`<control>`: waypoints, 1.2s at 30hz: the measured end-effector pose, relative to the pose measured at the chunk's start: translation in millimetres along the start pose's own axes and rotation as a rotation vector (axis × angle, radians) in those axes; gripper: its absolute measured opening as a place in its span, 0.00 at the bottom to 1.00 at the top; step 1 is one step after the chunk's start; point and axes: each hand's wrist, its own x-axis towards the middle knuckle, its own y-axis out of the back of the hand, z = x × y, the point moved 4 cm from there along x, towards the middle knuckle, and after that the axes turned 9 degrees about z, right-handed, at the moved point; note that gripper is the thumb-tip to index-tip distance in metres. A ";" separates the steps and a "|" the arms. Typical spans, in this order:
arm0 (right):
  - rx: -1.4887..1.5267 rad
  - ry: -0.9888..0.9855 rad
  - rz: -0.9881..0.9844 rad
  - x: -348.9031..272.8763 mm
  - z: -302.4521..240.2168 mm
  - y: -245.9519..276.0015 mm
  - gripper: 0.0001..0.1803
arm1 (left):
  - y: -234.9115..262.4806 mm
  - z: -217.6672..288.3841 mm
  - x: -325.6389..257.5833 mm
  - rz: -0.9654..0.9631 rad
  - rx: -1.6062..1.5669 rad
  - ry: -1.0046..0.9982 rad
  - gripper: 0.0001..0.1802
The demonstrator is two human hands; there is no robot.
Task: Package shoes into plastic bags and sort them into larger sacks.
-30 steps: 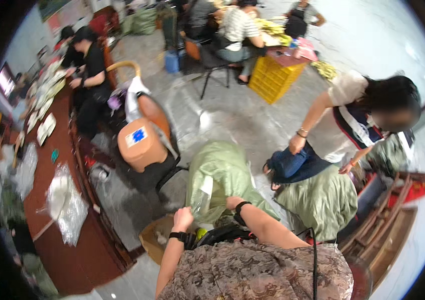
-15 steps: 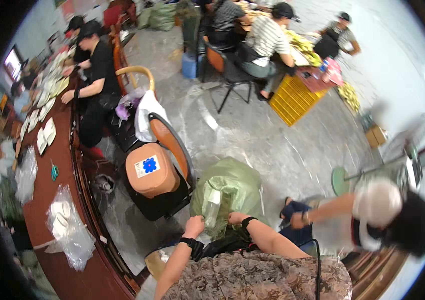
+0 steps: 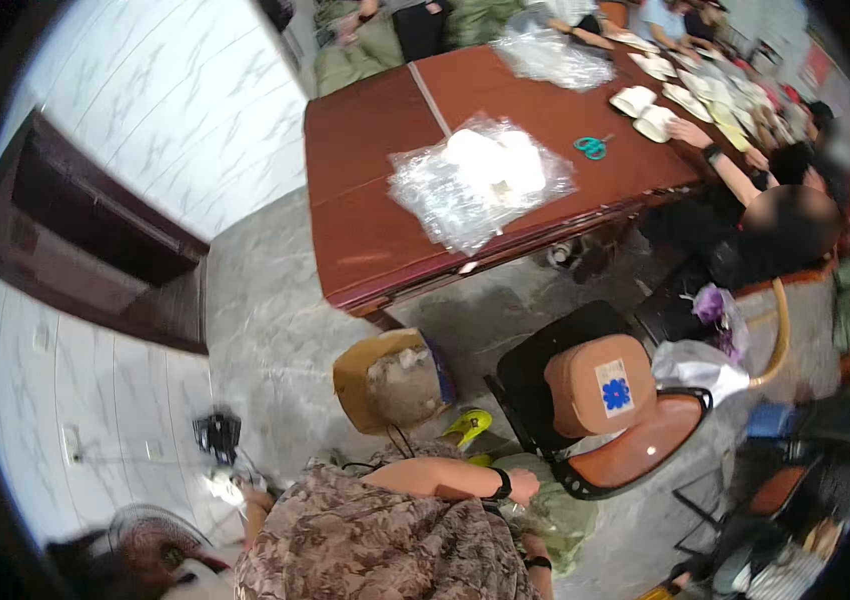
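A large green translucent plastic sack (image 3: 570, 522) stands on the floor at the lower right, partly hidden by my arms and an office chair. My left hand (image 3: 522, 486), with a black band at the wrist, is closed on the gathered top of the sack. Just below it, my right hand (image 3: 533, 546) grips the near side of the same opening, its fingers partly hidden. What lies inside the sack cannot be made out.
A peach-coloured bin (image 3: 595, 385) sits on the black chair beside the sack. An open cardboard box (image 3: 390, 385) stands before the brown table (image 3: 365, 200), which bears clear bags (image 3: 475, 190), teal scissors (image 3: 591, 148) and pale slippers (image 3: 655, 122). Co-workers sit along it.
My view has swung left, so the table, chair and sack appear farther right and a door and wall have come in. Both hands stay at the sack's opening.
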 end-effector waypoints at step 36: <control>-0.031 -0.129 -0.213 -84.4 -70.3 -7.3 0.28 | -26.3 -6.9 -38.4 0.020 0.074 0.111 0.12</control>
